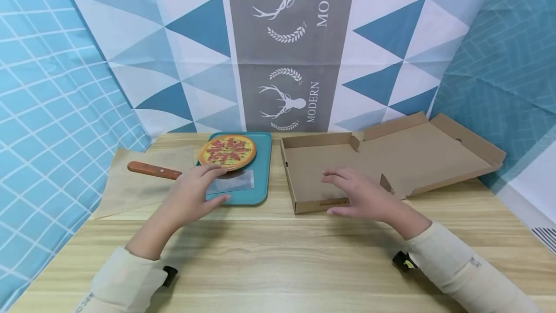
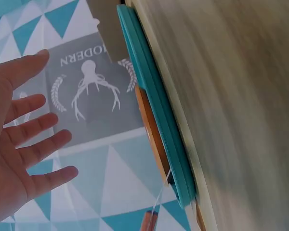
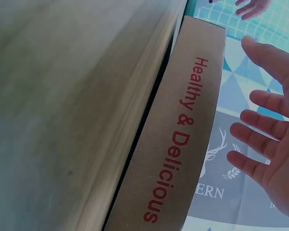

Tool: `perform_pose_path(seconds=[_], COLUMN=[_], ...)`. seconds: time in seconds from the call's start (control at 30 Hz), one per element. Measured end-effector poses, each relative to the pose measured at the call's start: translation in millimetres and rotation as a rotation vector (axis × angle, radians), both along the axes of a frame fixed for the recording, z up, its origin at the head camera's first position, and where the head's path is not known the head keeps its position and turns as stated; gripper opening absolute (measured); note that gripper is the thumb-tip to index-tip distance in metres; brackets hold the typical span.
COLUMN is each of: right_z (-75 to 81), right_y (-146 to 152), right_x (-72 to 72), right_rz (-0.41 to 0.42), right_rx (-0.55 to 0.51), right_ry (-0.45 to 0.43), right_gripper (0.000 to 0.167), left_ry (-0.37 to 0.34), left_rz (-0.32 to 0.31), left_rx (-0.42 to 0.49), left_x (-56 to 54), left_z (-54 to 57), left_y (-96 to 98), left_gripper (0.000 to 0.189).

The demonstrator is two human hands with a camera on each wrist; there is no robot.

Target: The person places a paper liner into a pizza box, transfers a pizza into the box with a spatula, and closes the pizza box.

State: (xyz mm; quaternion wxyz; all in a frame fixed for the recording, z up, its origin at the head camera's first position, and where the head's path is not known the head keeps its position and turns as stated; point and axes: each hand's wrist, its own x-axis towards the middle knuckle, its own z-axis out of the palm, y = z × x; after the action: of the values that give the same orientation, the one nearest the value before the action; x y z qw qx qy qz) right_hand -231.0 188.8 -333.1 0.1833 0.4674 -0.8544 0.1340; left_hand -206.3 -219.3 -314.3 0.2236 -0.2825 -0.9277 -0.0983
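Table (image 1: 278, 264) is closest, and above it the left hand (image 1: 193, 194) and right hand (image 1: 358, 194) are empty, fingers spread. The open box (image 1: 310, 165) sits by the right hand. By the left hand, a spatula (image 1: 152, 170) lies sideways, its handle sticking out left of the blue tray (image 1: 262, 173). Beyond, the pizza (image 1: 228, 151) sits on the tray, nearer the left hand.

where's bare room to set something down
The widest bare patch of table lies in front of the tray and open box; a narrow strip runs between them. The box's base also looks bare. Crowded: the tray, with pizza and spatula blade; to its left, brown paper lies under the handle.
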Motion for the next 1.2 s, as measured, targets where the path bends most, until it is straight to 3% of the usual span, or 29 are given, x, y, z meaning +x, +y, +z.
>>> perform_pose_path(seconds=[0.3, 0.67, 0.87, 1.2], right_z=[-1.3, -1.0, -1.7, -1.5], right_y=[-1.2, -0.4, -0.8, 0.7], right_x=[2.3, 4.4, 4.1, 3.8], right_rz=[0.000, -0.028, -0.022, -0.028], right_rx=[-0.002, 0.015, 0.012, 0.021], right_ry=[0.015, -0.004, 0.000, -0.002], right_gripper=[0.065, 0.064, 0.063, 0.064], left_ry=[-0.014, -0.019, 0.029, 0.104], left_rz=[0.041, 0.083, 0.112, 0.204], left_rx=[0.034, 0.083, 0.128, 0.154], left_x=[3.7, 9.4, 10.4, 12.9], left_z=[4.8, 8.5, 11.7, 28.9], left_y=[-18.2, -46.0, -60.4, -84.8], left_gripper=[0.032, 0.021, 0.015, 0.018])
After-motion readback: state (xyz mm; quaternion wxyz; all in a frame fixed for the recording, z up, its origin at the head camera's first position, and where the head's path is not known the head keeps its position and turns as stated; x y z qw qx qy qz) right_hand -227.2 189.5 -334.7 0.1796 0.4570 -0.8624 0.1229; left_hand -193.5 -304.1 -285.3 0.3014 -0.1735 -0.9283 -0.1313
